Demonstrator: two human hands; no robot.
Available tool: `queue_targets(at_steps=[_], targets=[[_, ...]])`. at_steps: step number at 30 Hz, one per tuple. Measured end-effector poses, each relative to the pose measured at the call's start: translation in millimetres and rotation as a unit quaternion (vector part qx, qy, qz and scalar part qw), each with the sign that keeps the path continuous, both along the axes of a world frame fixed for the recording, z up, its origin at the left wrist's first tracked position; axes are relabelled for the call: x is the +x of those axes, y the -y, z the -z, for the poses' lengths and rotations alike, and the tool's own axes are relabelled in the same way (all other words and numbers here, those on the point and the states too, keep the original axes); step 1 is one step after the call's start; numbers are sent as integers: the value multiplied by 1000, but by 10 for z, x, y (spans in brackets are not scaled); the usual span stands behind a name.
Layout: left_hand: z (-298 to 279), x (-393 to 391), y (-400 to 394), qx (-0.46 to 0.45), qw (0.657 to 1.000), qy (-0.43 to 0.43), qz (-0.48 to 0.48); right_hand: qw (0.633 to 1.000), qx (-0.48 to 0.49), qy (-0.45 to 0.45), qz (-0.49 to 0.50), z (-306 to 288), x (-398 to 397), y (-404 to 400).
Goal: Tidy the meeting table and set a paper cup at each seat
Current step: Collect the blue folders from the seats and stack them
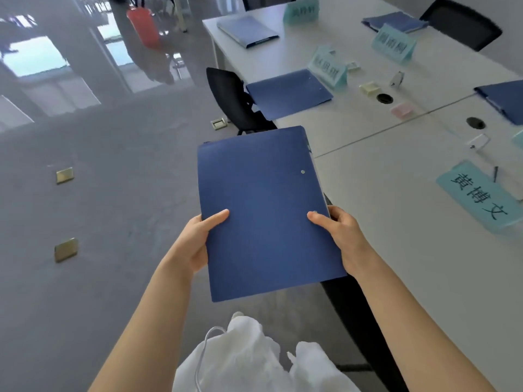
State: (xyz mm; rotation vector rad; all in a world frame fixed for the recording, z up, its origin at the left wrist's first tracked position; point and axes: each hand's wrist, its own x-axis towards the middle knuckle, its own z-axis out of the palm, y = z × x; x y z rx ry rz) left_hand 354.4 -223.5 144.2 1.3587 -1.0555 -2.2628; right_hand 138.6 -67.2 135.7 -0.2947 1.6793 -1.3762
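head view looks down on a blue folder (263,213) held flat in the air between both hands, off the near left edge of the white table (396,222) and above the grey floor (99,207). the left hand (198,241) grips the folder's left edge, thumb lying on top of the cover and the other fingers hidden beneath it. the right hand (339,236) grips the right edge the same way, thumb on the cover near a small metal stud, fingers curled under.

on the table, a teal name card (478,193) with dark handwritten characters lies near the right-hand side. further away, a second blue folder (288,93) lies at the table's left edge, partly overhanging it, with a black chair (232,100) just beside it. behind that folder stands another teal name card (328,67), and a third one (394,43) stands further back. a paler blue folder (247,31) lies at the far end, another dark one (396,21) near a black chair (464,24) at the far right, and one more (503,100) at the right border. small sticky-note pads, yellow (369,88) and pink (401,109), lie near a round cable hole (384,98). no paper cup is visible anywhere in view.
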Motion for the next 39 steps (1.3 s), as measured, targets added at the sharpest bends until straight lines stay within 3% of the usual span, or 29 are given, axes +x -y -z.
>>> queue_targets(at_steps=[10,30,34,39], targets=[[65,143,1436,17,999,-1,-31,996,29,34,-71,130,0,1529],[137,-1245,4059,26,998,12,-49,987,35,155,-25,401,-1551,4293],[200,-1419,4584,31,998,15,-47,980,37,187,57,562,-1733,4724],[294,-1553,5355,35,999,25,-16,943,60,254,205,952,-1974,5059]])
